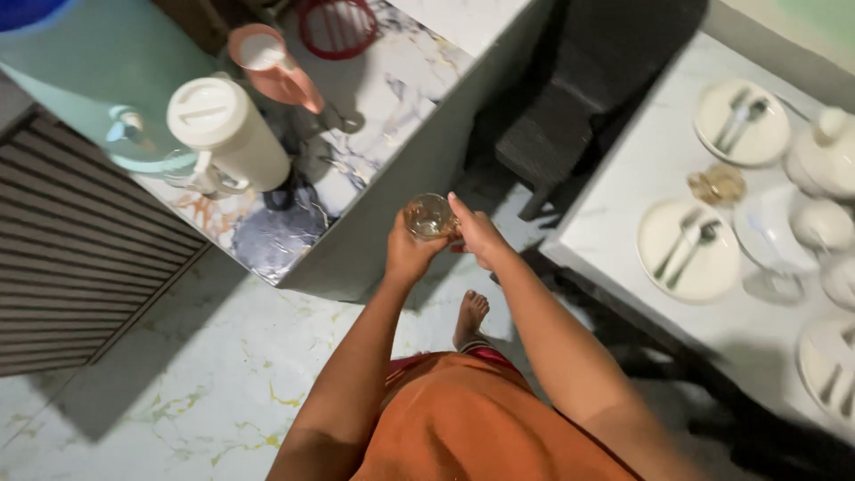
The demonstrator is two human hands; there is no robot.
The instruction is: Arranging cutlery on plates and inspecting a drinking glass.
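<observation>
Hands (445,242) both closed around glass cup (429,216).

Pale marbled floor (160,392); marble-patterned counter (401,80) at left; white table (641,169) at right; dark chair (570,107) between.

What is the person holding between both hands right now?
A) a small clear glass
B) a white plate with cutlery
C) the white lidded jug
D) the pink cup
A: both the left hand and right hand close around a small clear glass, held above the floor beside the marble-patterned counter.
</observation>
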